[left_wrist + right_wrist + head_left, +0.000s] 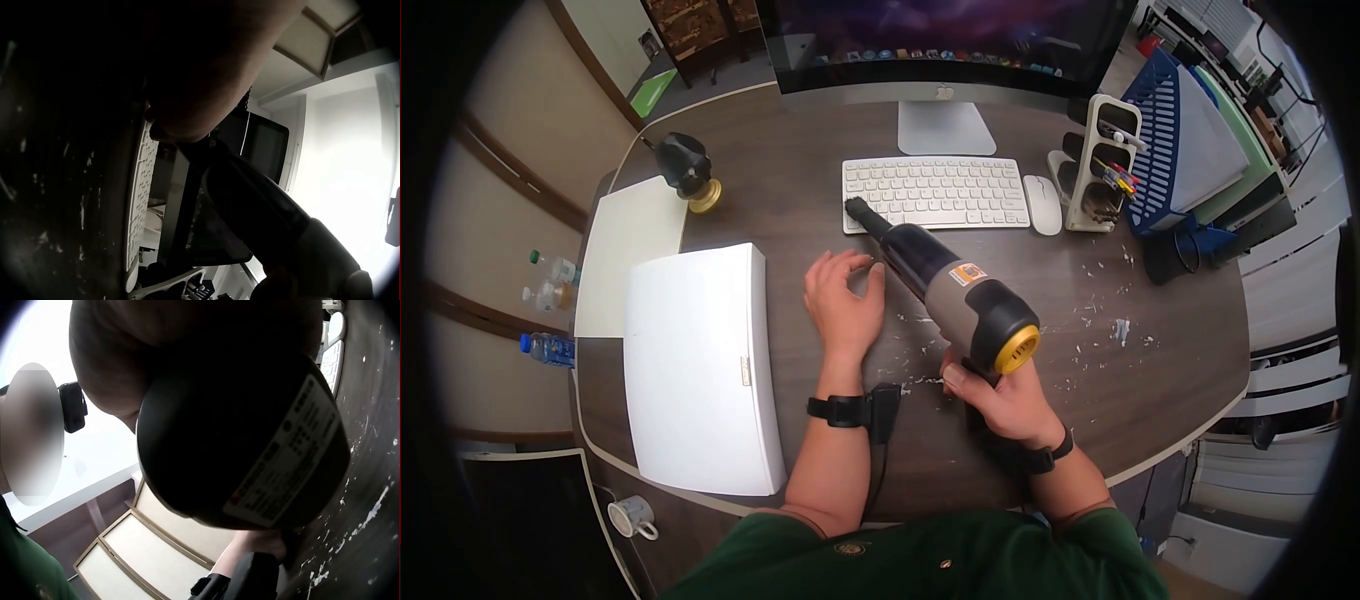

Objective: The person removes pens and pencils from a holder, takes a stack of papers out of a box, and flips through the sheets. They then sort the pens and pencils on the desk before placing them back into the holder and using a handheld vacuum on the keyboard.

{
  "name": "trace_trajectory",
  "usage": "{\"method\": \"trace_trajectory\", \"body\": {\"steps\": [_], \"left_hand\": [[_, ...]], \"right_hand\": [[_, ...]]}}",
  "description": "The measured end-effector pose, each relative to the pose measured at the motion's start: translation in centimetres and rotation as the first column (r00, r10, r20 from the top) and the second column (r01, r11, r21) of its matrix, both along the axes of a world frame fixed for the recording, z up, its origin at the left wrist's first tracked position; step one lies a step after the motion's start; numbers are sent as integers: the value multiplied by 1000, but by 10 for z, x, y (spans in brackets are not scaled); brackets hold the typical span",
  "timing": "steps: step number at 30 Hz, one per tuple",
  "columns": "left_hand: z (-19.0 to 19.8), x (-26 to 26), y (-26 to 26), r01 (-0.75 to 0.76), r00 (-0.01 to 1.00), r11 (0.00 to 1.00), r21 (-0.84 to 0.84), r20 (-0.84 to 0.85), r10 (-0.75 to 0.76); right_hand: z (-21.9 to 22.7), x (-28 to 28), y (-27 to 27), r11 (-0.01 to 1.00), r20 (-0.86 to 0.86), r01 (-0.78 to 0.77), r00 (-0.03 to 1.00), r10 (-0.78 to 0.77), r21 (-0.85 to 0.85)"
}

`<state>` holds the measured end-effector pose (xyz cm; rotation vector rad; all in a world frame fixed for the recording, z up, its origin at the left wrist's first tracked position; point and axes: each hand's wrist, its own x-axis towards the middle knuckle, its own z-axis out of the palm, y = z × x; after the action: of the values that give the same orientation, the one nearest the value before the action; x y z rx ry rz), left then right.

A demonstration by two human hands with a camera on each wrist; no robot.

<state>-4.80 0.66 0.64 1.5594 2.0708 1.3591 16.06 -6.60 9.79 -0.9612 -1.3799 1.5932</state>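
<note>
My right hand (pixel 1018 402) grips the handle of a handheld vacuum cleaner (pixel 945 290), grey and black with a yellow ring at its back end. Its slim brush nozzle (pixel 868 216) points forward and overlaps the left end of the white keyboard (pixel 940 192) in the head view. Just left of the vacuum, my left hand (pixel 843 305) holds nothing, its fingers loosely bent near the keyboard's front edge. In the right wrist view, the base of the vacuum (pixel 212 437), with a printed label, fills the middle. White paper scraps (pixel 1122 330) lie scattered over the dark desk.
A white box (pixel 695 370) stands at the left, with a black-and-gold object (pixel 685 170) behind it. Beyond the keyboard is a monitor (pixel 945 125). On the right are a mouse (pixel 1043 205), a pen holder (pixel 1105 165), a blue file rack (pixel 1155 140) and a black mesh cup (pixel 1172 255).
</note>
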Motion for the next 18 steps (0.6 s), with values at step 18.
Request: {"method": "trace_trajectory", "body": {"steps": [18], "left_hand": [[6,3,-2,-20,999,1000,-20,-29,19]], "right_hand": [[9,52,-21,944,-39,328,944,-329,-27]]}}
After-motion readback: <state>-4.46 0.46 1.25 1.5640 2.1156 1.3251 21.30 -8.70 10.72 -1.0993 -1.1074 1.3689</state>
